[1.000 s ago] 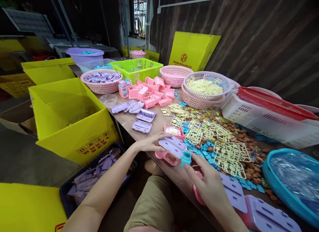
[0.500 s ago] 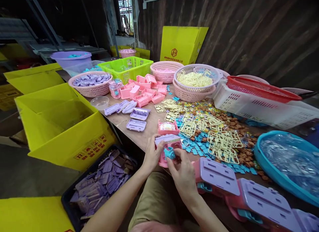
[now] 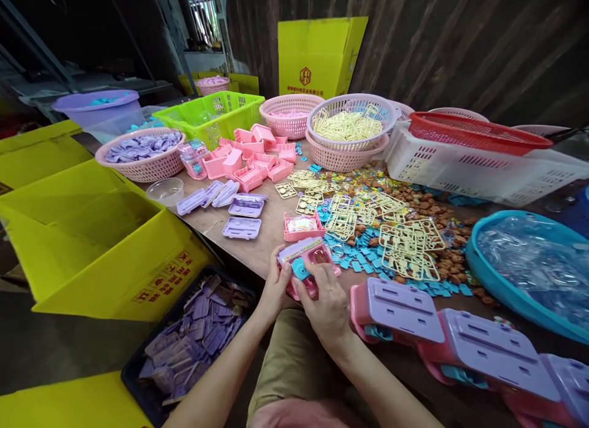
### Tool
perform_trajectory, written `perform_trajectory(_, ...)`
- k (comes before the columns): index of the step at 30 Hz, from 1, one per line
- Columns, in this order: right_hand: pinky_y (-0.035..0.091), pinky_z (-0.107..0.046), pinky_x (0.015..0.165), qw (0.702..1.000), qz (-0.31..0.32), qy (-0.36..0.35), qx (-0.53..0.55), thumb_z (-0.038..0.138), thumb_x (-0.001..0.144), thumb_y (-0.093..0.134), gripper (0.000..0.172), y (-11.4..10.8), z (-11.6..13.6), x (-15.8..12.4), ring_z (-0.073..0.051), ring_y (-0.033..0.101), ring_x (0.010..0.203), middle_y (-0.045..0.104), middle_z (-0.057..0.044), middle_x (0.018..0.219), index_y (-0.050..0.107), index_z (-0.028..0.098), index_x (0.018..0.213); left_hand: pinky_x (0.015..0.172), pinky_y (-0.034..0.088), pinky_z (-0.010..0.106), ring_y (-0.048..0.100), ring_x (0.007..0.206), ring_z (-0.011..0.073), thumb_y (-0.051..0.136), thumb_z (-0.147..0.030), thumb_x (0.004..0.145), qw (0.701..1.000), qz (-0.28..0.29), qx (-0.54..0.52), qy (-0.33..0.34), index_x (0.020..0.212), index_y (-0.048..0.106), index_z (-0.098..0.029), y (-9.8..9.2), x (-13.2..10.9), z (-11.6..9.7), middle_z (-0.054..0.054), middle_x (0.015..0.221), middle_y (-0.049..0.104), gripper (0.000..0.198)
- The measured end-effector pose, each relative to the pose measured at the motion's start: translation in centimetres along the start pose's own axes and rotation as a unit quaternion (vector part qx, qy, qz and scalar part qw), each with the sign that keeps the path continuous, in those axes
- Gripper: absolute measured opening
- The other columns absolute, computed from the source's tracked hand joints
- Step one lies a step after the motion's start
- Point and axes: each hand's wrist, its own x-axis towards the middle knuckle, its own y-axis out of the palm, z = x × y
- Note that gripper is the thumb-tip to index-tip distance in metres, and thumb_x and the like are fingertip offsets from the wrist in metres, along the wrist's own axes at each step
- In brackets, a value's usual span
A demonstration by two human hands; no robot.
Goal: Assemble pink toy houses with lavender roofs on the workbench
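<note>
A pink and purple toy house (image 3: 317, 254) with a printed label along its top edge is tilted near the table's front edge. Wrapped round its left side, my left hand (image 3: 272, 290) holds it. My right hand (image 3: 326, 302) has thumb and fingers closed at a small blue plastic part (image 3: 300, 268) on the house's front; the fingers partly cover it. Just beyond, a pink drawer (image 3: 304, 229) with a wrapped packet inside lies on the table. Finished-looking purple-topped toy houses (image 3: 400, 308) stand in a row to the right of my right hand.
Cream sprue frames (image 3: 409, 247), blue pieces and brown pieces lie piled on the right. Pink drawers (image 3: 251, 170) and purple lids (image 3: 242, 227) sit on the left. Baskets line the back. A yellow carton (image 3: 138, 256) and a dark crate of purple parts (image 3: 207, 336) flank the table.
The toy house has turned so its label faces up more plainly. The blue part now sits closer against its front, under my right fingers. The camera view has shifted slightly.
</note>
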Motion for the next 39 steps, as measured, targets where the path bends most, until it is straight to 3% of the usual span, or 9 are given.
perform_trajectory(7,0.052,-0.029,0.064,0.996,-0.083,-0.034,0.004,0.028,0.084,0.056,0.016,0.6,-0.2,0.1,-0.017,0.06,0.07,0.061,-0.005,0.076,0.052,0.016,0.094,0.093,0.041,0.034,0.053,0.105,0.0204,0.041,-0.06,0.083,1.0,-0.001,-0.017,-0.016,0.124,0.032,-0.023,0.5,0.0,-0.8,0.007,0.119,0.052,0.056)
perform_trajectory(15,0.05,-0.027,0.061,0.993,-0.118,-0.023,-0.01,0.029,0.081,0.06,0.017,1.2,-0.3,-0.2,-0.015,0.057,0.064,0.057,-0.002,0.069,0.05,0.017,0.087,0.079,0.046,0.029,0.054,0.092,0.0184,0.042,-0.057,0.085,0.999,-0.035,0.011,-0.01,0.12,0.035,-0.022,0.8,-0.3,-0.7,0.005,0.106,0.054,0.05)
perform_trajectory(29,0.05,-0.029,0.062,0.992,-0.125,-0.024,-0.025,0.029,0.082,0.059,0.017,1.5,-0.2,-0.2,-0.017,0.056,0.066,0.058,-0.004,0.07,0.05,0.016,0.087,0.087,0.042,0.031,0.054,0.093,0.0165,0.032,-0.055,0.089,0.999,-0.033,0.037,0.016,0.124,0.033,-0.023,0.9,-0.2,0.2,0.005,0.109,0.053,0.047)
perform_trajectory(39,0.049,-0.029,0.059,0.989,-0.134,-0.039,-0.044,0.025,0.083,0.056,0.011,1.5,-0.1,-0.5,-0.017,0.054,0.064,0.054,-0.003,0.066,0.048,0.018,0.083,0.096,0.036,0.035,0.048,0.108,0.0191,0.025,-0.054,0.091,0.987,-0.103,0.111,0.046,0.124,0.034,-0.023,1.9,-0.6,0.8,0.007,0.117,0.048,0.046)
